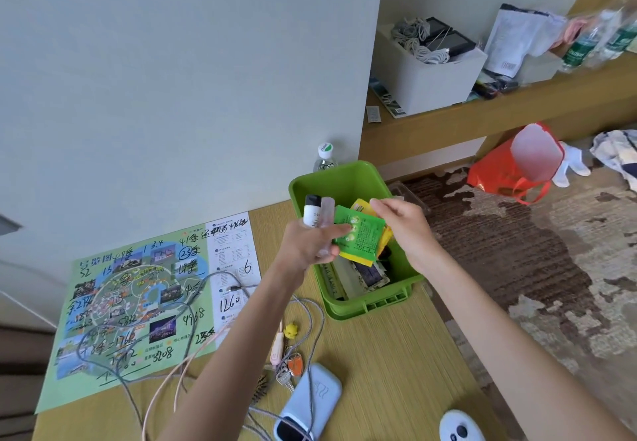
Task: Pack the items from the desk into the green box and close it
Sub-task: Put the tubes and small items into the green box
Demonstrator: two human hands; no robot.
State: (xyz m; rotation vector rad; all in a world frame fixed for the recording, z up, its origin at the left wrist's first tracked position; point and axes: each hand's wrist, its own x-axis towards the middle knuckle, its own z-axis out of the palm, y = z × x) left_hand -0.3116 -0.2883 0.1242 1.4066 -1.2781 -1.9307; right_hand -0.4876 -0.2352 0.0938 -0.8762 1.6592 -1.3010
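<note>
The green box (348,178) stands open at the desk's right edge, with packets and flat items inside. My left hand (306,244) hovers over the box's left side and grips a white bottle with a black cap (312,211) and a clear pinkish tube (326,211). Its thumb also touches the green sachet (362,239). My right hand (401,223) pinches the top of a bundle of green and yellow sachets (362,207) above the box. No lid is visible.
On the desk lie a printed map (138,299) with handwriting, grey and pink cables (193,354), keys with charms (287,361), a blue power bank (315,396) and a white device (460,428). A water bottle (325,158) stands behind the box. Carpeted floor lies to the right.
</note>
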